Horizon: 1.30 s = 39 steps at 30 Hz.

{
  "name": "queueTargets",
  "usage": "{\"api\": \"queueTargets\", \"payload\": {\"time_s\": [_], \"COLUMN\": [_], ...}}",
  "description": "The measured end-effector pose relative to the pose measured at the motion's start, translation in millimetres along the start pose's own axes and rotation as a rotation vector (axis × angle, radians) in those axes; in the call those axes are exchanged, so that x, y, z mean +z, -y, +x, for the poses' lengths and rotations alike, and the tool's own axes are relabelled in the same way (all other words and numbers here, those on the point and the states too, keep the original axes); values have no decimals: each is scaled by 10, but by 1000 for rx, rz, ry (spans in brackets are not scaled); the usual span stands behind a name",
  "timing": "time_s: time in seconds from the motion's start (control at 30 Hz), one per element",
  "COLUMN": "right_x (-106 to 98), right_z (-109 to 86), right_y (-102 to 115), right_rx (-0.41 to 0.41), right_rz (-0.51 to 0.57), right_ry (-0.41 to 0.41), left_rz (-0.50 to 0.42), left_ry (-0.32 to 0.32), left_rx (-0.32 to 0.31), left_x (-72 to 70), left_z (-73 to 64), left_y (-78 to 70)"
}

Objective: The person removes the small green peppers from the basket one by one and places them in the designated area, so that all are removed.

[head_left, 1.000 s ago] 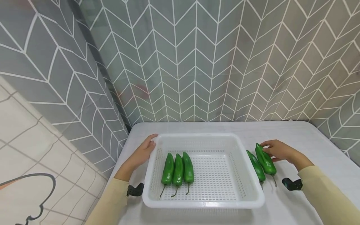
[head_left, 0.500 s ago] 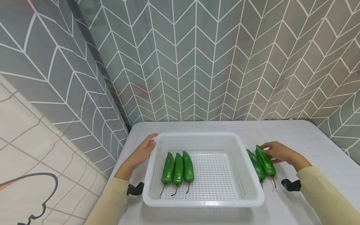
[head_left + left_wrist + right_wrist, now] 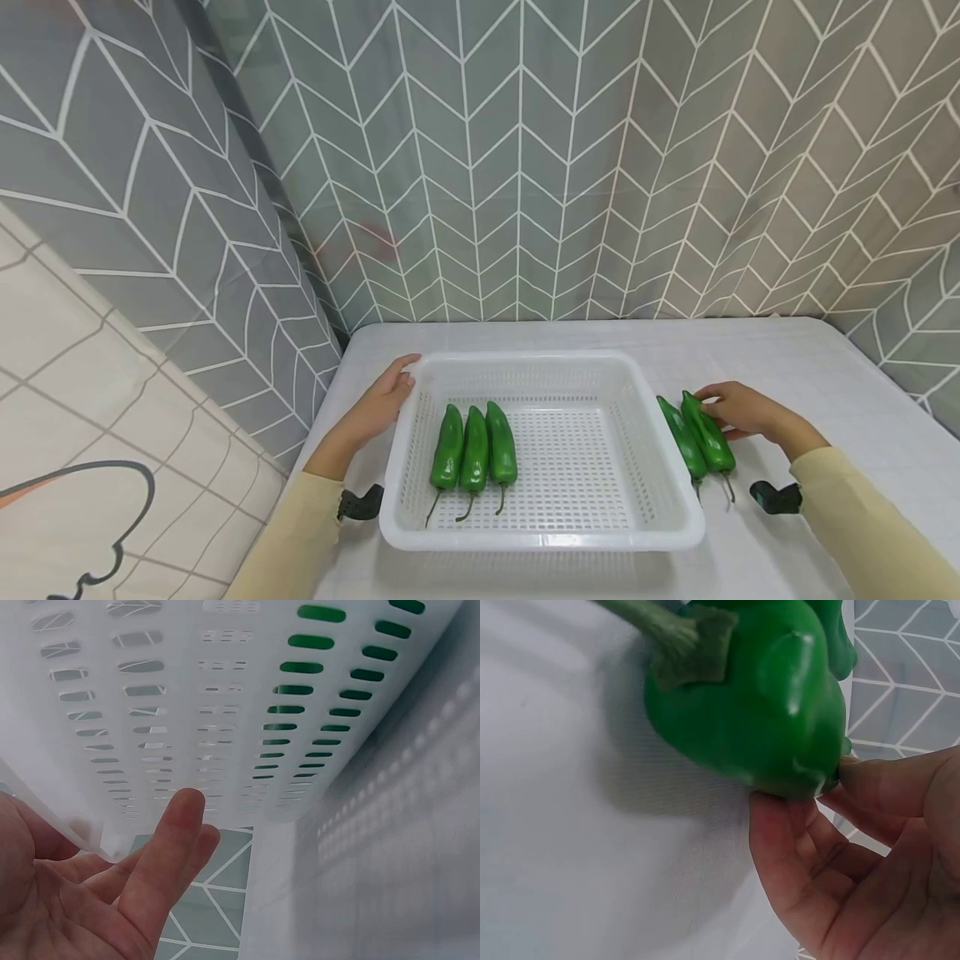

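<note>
In the head view, my right hand (image 3: 744, 411) has thumb and fingertips around a long green pepper (image 3: 708, 435) lying on the table right of the basket. The right wrist view shows this pepper (image 3: 757, 705) up close, its stem pointing away from the fingertips (image 3: 772, 817). A second green pepper (image 3: 684, 442) lies alongside it, partly hidden by the basket rim. My left hand (image 3: 375, 410) rests at the far left corner of the white basket (image 3: 542, 543). Seen from the left wrist, its fingers extend loosely beside the perforated wall (image 3: 225, 712), the thumb partly behind the rim.
Three green peppers, among them a middle one (image 3: 474, 452), lie in a row on the left side of the basket floor, stems toward me. A white cloth (image 3: 757, 350) covers the table. Grey patterned curtains (image 3: 525, 167) close off the back and sides.
My right hand has shifted slightly toward me, and the pepper in it now lies closer and more parallel to its neighbour. The left hand stays at the basket.
</note>
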State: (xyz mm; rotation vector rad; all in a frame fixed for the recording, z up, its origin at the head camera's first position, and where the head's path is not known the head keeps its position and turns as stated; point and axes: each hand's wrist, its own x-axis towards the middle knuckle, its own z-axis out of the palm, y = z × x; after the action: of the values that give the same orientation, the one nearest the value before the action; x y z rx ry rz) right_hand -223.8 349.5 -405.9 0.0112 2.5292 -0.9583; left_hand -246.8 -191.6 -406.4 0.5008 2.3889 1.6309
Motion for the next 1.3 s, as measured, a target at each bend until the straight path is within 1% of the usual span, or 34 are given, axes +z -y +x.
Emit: {"api": "queueTargets", "payload": {"time_s": [0.17, 0.33, 0.4, 0.53, 0.63, 0.77, 0.9, 1.0, 1.17, 1.3], "right_x": [-18, -40, -45, -51, -70, -101, -114, -115, -110, -118], "right_z": [-6, -26, -34, -54, -78, -93, -91, -82, -58, -52], "right_y": [6, 29, 48, 106, 169, 229, 243, 254, 299, 351], "right_rx": [7, -16, -45, -122, -158, -184, -214, -248, -317, -347], "right_rz": [-20, -55, -79, -137, -173, -179, -177, -193, -232, -235], "right_ry": [-14, -42, -68, -150, -191, -208, -230, -274, -378, -415], "left_rz": [-1, 5, 5, 5, 1, 0, 6, 5, 14, 27], "left_ry": [-2, -6, -8, -8, -10, -11, -8, -8, -13, -17], "left_rx": [-5, -4, -6, -8, -7, -10, -13, -10, -8, -11], "left_x": [-6, -10, -11, -10, -7, 0, 4, 2, 2, 6], "left_z": [5, 7, 5, 3, 6, 8, 7, 8, 8, 6], "left_y": [5, 16, 18, 14, 1, -11, 0, 7, 22, 33]}}
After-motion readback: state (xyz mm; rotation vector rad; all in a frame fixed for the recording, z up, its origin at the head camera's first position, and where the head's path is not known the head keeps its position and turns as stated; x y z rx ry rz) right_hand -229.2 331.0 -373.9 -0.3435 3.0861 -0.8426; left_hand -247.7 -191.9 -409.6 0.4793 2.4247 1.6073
